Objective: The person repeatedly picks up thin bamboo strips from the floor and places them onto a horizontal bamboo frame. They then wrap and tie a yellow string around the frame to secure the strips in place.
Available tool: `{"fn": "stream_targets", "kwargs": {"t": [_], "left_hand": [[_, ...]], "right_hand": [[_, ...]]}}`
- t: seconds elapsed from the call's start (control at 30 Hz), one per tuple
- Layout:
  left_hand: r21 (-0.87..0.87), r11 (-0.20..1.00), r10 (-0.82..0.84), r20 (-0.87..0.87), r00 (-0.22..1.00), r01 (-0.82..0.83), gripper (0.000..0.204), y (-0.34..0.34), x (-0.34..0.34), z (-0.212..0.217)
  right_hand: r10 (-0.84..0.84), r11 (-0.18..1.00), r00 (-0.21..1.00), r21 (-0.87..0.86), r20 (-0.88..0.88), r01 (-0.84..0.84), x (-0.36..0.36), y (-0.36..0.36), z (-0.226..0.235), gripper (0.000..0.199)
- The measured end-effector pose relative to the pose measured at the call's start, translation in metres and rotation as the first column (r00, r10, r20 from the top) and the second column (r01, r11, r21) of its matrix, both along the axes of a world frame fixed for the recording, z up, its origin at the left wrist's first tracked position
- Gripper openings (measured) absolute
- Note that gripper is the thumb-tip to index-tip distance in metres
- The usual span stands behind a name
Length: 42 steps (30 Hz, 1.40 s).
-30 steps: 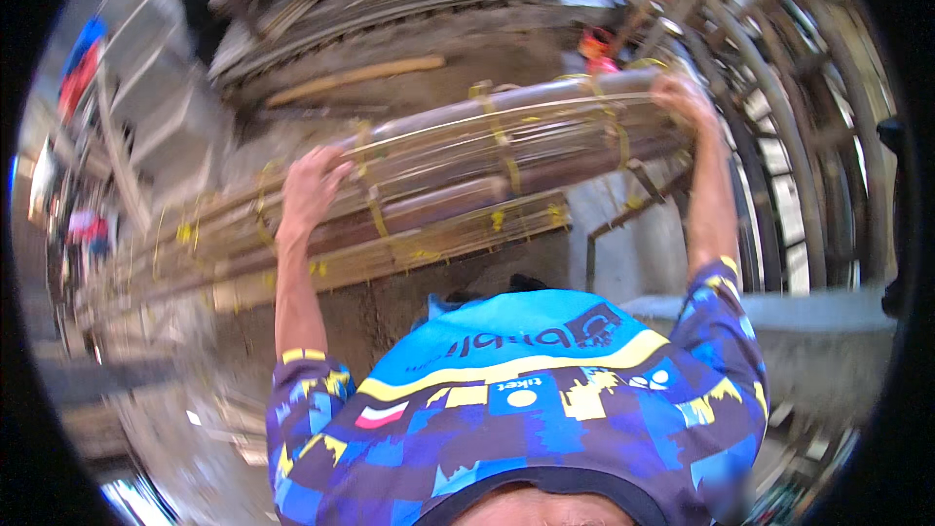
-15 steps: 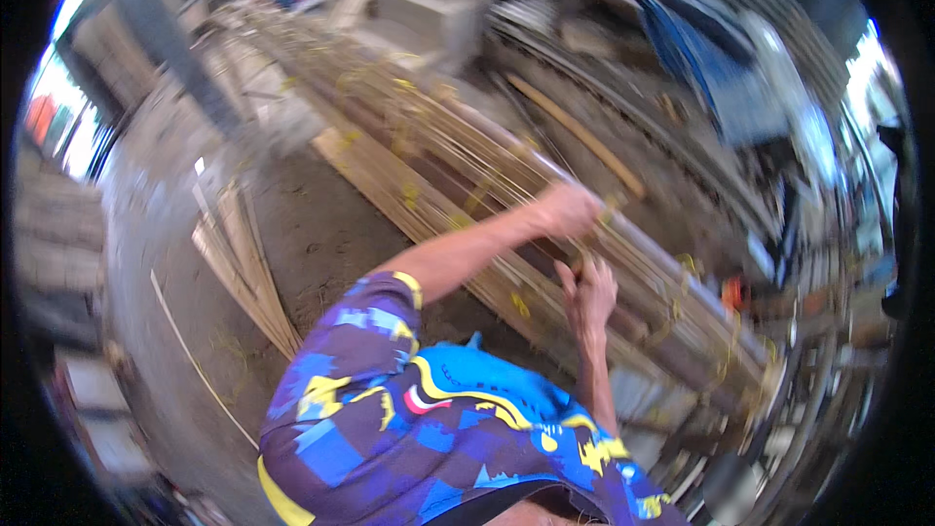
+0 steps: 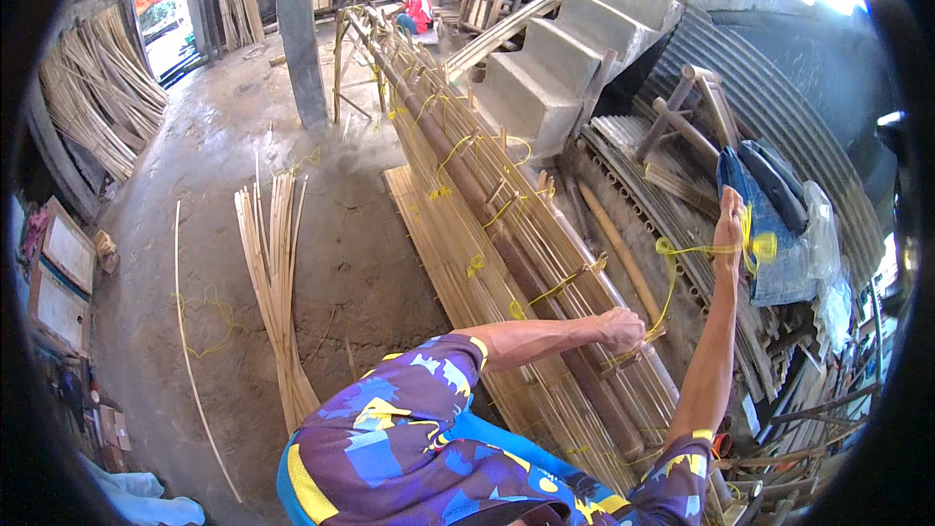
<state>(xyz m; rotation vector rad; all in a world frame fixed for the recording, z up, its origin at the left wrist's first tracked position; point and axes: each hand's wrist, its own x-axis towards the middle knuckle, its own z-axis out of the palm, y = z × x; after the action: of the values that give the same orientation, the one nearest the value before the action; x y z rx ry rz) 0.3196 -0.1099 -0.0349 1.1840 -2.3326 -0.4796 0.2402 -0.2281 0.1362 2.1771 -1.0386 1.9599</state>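
A long frame of thin bamboo strips, with brown poles along it, runs diagonally away from me. Yellow string ties cross it at intervals. Near its right edge my left hand is closed with yellow string at its fingers. My right hand is raised beyond the frame's right side, closed on the yellow string. A small looped bundle of string hangs beside that hand. The string stretches slackly between both hands.
Loose bamboo strips lie on the floor at left. A grey post and concrete steps stand farther off. Blue sacking and corrugated sheets are at right. Another person sits at the back.
My hands were close together over the frame. My right hand has swung up and out to the right with the string, while my left stays at the frame. The view has turned.
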Motion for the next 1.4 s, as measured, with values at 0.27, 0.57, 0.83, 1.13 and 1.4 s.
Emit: {"fn": "stream_targets", "kwargs": {"t": [0.27, 0.57, 0.83, 1.13, 1.4], "left_hand": [[-0.109, 0.992, -0.055, 0.054, 0.997, 0.060, 0.023, -0.014, -0.006, -0.021], [-0.218, 0.967, -0.118, 0.065, 0.991, 0.129, 0.032, -0.006, -0.005, 0.041], [-0.078, 0.866, -0.444, 0.336, 0.831, 0.494, 0.019, -0.150, -0.075, -0.068], [0.362, 0.932, -0.001, 0.047, 0.999, -0.016, 0.015, -0.137, -0.088, -0.076], [0.431, 0.886, 0.170, 0.044, 0.984, -0.172, 0.023, -0.129, -0.058, -0.047]], "right_hand": [[0.242, 0.039, 0.835, 0.855, 0.494, -0.517, -0.080, 0.053, -0.127, 0.020], [0.530, 0.695, 0.829, 0.652, -0.178, -0.304, -0.010, 0.242, -0.179, 0.001], [0.198, 0.435, 0.724, 0.603, 0.660, -0.669, -0.026, 0.230, -0.113, 0.019], [0.559, 0.321, 0.829, 0.925, -0.014, -0.201, -0.011, 0.241, -0.115, 0.012], [0.594, 0.454, 0.792, 0.872, -0.142, -0.184, 0.003, 0.248, -0.100, 0.017]]}}
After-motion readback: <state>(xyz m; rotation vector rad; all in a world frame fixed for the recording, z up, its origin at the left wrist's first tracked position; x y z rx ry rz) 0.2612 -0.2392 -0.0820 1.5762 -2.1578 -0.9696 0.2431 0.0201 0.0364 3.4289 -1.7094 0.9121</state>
